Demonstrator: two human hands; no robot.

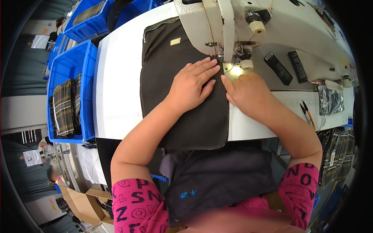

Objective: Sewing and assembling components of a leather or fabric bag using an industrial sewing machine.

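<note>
A dark brown fabric panel (186, 120) lies flat on the white sewing table, its right edge running under the presser foot (221, 58) of a sewing machine (202, 29). Spread flat on the panel, just left of the foot, is my left hand (192, 83), fingers pointing toward the needle. My right hand (248, 93) is at the panel's right edge, just below the lit needle plate (236, 70). Its fingers are curled, with one fingertip pressed on that edge; the underside of this grip is hidden. A small pale label (175, 41) shows near the panel's top.
Left of the table, a blue bin (91, 97) holds folded plaid cloth (64, 103). On the right lie two black slim boxes (278, 68), pens (308, 112) and a clear plastic packet (331, 99). More plaid cloth (336, 155) hangs below. Other people are at far left.
</note>
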